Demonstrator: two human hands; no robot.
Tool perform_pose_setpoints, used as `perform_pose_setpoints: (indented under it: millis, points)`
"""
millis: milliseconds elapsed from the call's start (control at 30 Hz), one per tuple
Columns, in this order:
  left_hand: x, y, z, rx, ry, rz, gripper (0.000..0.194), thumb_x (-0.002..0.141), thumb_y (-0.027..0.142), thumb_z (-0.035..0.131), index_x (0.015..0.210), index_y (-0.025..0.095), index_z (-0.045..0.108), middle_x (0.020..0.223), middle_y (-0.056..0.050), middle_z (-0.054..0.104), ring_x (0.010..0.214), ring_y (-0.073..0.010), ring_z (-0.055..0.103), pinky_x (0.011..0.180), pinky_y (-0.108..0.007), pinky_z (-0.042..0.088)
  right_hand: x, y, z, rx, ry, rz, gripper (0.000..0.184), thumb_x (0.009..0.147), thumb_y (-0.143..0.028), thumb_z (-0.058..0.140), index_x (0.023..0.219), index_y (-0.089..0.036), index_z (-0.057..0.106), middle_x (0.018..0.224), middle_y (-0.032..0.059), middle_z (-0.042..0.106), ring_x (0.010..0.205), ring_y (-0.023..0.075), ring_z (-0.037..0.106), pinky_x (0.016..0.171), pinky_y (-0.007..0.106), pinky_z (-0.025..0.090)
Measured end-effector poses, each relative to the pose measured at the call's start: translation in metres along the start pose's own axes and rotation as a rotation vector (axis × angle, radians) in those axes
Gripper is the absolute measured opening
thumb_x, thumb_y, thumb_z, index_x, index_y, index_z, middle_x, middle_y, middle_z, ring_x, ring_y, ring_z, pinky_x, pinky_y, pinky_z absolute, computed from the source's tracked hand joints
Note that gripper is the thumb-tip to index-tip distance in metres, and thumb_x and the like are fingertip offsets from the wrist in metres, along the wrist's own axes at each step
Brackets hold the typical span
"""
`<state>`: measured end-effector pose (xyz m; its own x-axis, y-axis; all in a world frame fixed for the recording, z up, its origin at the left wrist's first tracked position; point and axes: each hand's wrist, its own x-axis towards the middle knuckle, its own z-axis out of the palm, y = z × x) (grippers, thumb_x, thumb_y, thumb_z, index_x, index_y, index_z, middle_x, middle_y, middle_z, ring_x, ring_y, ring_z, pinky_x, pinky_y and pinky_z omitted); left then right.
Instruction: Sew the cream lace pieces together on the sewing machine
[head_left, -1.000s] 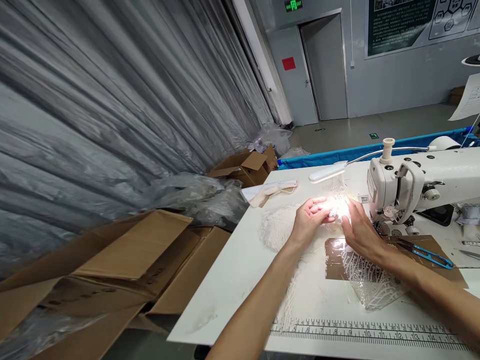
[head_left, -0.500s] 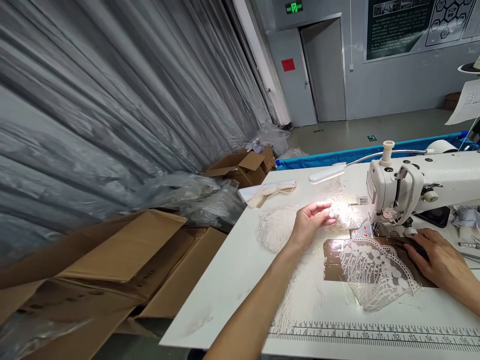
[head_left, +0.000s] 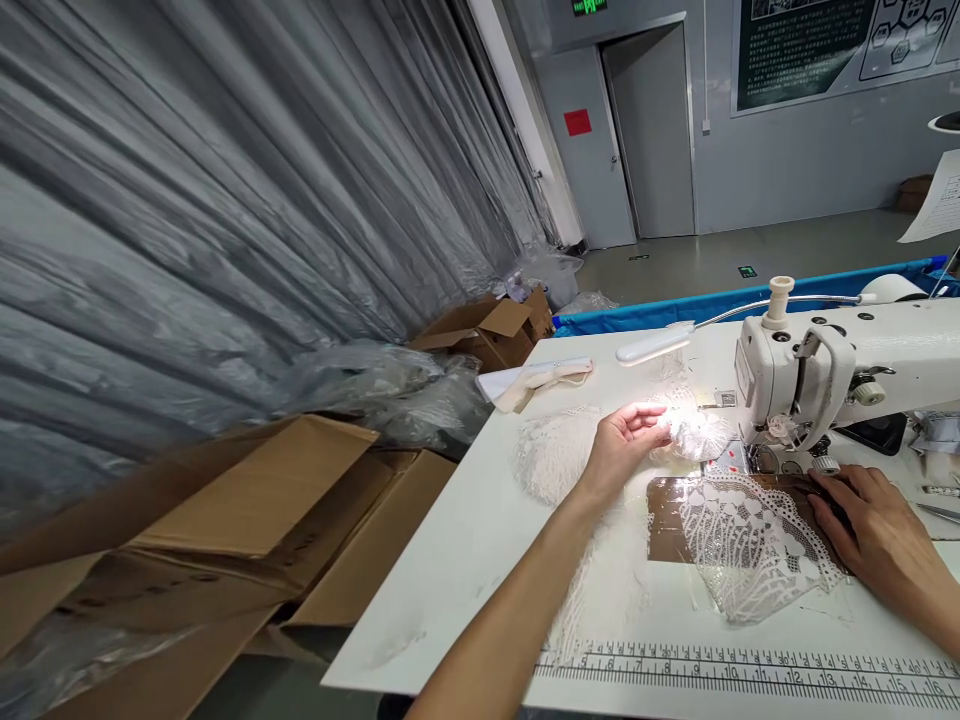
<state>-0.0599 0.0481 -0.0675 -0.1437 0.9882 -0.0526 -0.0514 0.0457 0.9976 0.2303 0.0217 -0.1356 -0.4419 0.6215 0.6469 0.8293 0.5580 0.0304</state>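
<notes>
Under the bright lamp light, my left hand (head_left: 628, 440) pinches the edge of a gathered white lace piece (head_left: 699, 434), just left of the sewing machine's (head_left: 795, 365) needle area. My right hand (head_left: 874, 515) lies with fingers stretched over the right end of a brown plate (head_left: 667, 520) in front of the machine. A fan-shaped white lace panel (head_left: 757, 550) rests across that plate, left of my right fingers. More pale lace (head_left: 555, 455) is spread on the table beneath and behind my left forearm. The glare washes out detail at my left fingertips.
A white lamp head (head_left: 654, 345) on a bendable stem stands behind the lace. Folded cloth (head_left: 536, 382) lies at the table's (head_left: 420, 610) left edge. A printed ruler (head_left: 750, 672) runs along the front. Open cardboard boxes (head_left: 247, 490) stand on the left. Scissors (head_left: 937, 512) lie far right.
The gathered lace in my left hand has shifted slightly and looks rounder near the machine. My right hand stays on the brown plate, almost unmoved. The view has tilted a little.
</notes>
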Motion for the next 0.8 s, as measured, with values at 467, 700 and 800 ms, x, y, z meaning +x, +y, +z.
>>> perform_pose_setpoints:
  millis: [467,700,800]
  points:
    - [0.000,-0.007,-0.003,0.159,-0.119,0.086,0.040,0.073,0.029,0.073,0.108,0.013,0.065,0.081,-0.003,0.069,0.075,-0.0142,0.065,0.073,-0.027,0.053,0.005,-0.006,-0.011,0.169,0.143,0.038,0.024,0.099,-0.028,0.043,0.108,-0.017,0.062,0.093,0.0100,0.063,0.084,0.0216,0.062,0.067,0.034,0.054]
    - [-0.007,-0.008,-0.001,0.311,-0.419,0.203,0.037,0.086,0.033,0.064,0.117,0.013,0.060,0.093,-0.007,0.071,0.083,-0.0158,0.064,0.076,-0.028,0.049,0.041,-0.044,-0.013,0.311,0.068,-0.219,0.025,0.099,-0.016,0.039,0.121,-0.012,0.051,0.104,0.0139,0.064,0.088,0.0194,0.064,0.067,0.030,0.056]
    - [-0.009,-0.011,0.000,0.309,-0.498,0.205,0.041,0.089,0.036,0.060,0.123,0.013,0.055,0.092,-0.008,0.070,0.082,-0.0159,0.064,0.075,-0.029,0.049,0.060,-0.063,-0.004,0.196,-0.061,-0.239,0.028,0.099,-0.016,0.039,0.122,-0.015,0.053,0.103,0.0120,0.064,0.074,0.0167,0.062,0.048,0.023,0.045]
